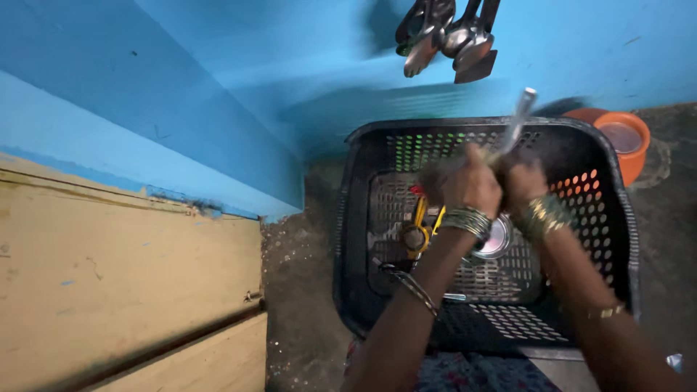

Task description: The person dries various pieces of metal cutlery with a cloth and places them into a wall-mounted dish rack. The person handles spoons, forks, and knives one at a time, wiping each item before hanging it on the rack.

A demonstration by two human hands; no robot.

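Note:
Both my hands are raised together over a black perforated plastic basket point(363, 218). My left hand point(468, 185) and my right hand point(521, 183) are closed on a long metal utensil point(517, 120), whose shiny handle sticks up and away, blurred by motion. Several bangles ring both wrists. Inside the basket lie a yellow-handled tool point(419, 225), a small round steel piece point(497, 239) and other metal items, partly hidden by my arms.
Metal ladles and spoons point(450, 36) hang on the blue wall above the basket. An orange bowl point(623, 138) stands behind the basket's right corner. A worn yellow wooden door or panel point(123, 290) fills the left side. The floor point(298, 290) is rough, dark concrete.

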